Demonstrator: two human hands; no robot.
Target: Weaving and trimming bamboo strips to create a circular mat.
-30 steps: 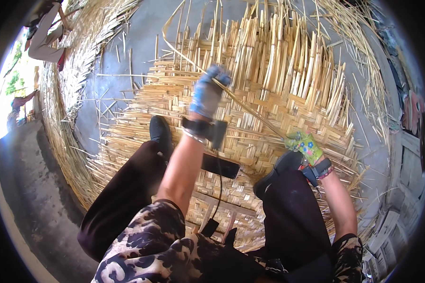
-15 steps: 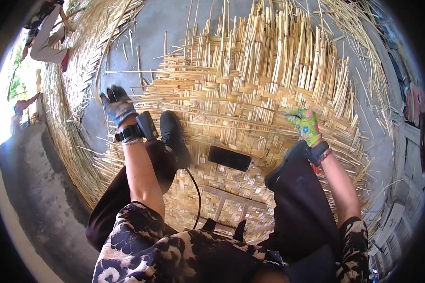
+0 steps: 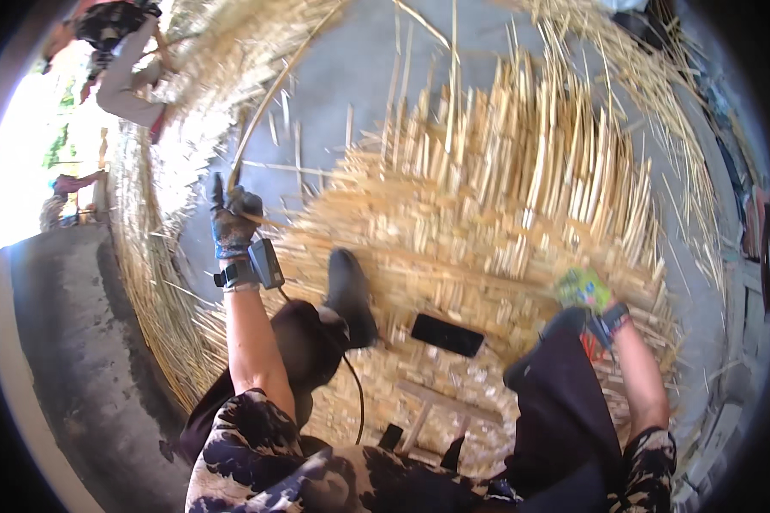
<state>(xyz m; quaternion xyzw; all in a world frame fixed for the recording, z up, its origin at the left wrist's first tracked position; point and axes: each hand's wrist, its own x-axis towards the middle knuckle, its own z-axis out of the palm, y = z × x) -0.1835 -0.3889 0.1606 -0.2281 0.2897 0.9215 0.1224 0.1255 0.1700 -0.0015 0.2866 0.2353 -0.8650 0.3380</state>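
Note:
A long split reed strip (image 3: 274,96) curves down from the far edge to my left hand (image 3: 235,221), in a dark and blue glove. That hand is closed on the strip, with one finger sticking up. From it the strip seems to run on rightward, low over a woven reed mat (image 3: 505,227), to my right hand (image 3: 583,289). My right hand, in a green flowered glove, is closed at the strip's other end beside my right knee; motion blurs its fingers. The mat has a tight weave near me and loose upright reed ends at its far side.
A black phone (image 3: 447,334) lies on the mat between my feet, near a small wooden frame (image 3: 449,402). My shoe (image 3: 349,295) rests on the mat. Loose reeds (image 3: 145,248) are heaped along the left, beside a concrete ledge (image 3: 77,342). Another person (image 3: 128,77) is at the far left.
My view has shifted, so the mat sits lower and further right. My left hand has turned upright, its fingers curled on the strip. The right hand has drawn back toward my knee.

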